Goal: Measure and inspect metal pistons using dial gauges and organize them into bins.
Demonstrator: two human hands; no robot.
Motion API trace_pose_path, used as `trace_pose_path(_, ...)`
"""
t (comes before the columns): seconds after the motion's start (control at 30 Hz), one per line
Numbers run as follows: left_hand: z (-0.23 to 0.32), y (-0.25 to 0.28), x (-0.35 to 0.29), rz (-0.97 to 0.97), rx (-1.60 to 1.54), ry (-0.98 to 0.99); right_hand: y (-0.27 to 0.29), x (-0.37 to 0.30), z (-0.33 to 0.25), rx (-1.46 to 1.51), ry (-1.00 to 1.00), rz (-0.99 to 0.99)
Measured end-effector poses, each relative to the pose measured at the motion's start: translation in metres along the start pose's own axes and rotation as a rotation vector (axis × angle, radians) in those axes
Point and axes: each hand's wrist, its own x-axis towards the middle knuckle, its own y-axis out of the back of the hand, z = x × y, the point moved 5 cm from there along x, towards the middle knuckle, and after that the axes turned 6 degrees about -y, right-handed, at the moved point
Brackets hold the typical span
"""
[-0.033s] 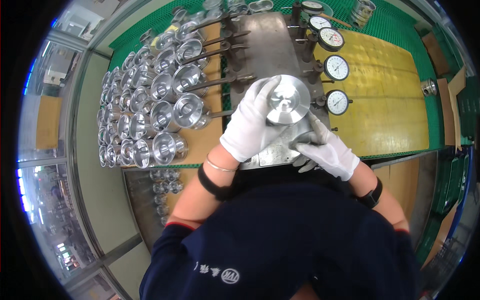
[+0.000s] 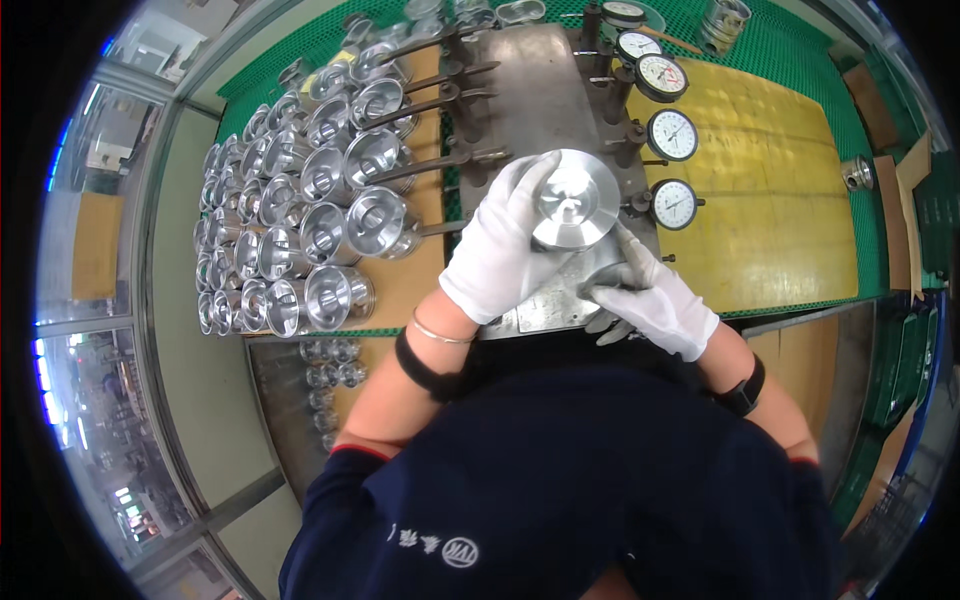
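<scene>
A bright aluminium piston point(image 2: 578, 200), its dished round crown facing up, is held over the metal plate of a gauge bench. Gripping it from the left is my left hand point(image 2: 505, 240) in a white glove, thumb and fingers closed about its side. My right hand point(image 2: 645, 295), gloved in white with greyed fingertips, is curled at the piston's near right side. Its index finger reaches the rim; the other fingers are bent below, partly hidden. The nearest dial gauge point(image 2: 674, 204) stands just right of the piston.
Rows of similar pistons point(image 2: 325, 175) fill the brown board on the left. Dark rods on posts point(image 2: 465, 110) point across them. More dial gauges point(image 2: 672, 135) line the metal plate point(image 2: 540, 80). A yellow board point(image 2: 760, 190) lies to the right, with a small metal part point(image 2: 857, 175) beyond.
</scene>
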Motion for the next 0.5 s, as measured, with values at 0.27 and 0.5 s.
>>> trace_pose_path(0.27, 0.0018, 0.0004, 0.0007, 0.022, 0.006, -0.027, -0.0011, 0.001, -0.0055, -0.067, 0.014, 0.006)
trace_pose_path(0.5, 0.0053, 0.0012, 0.0035, 0.029, 0.033, -0.017, 0.0031, 0.0016, -0.006, -0.078, -0.024, 0.045)
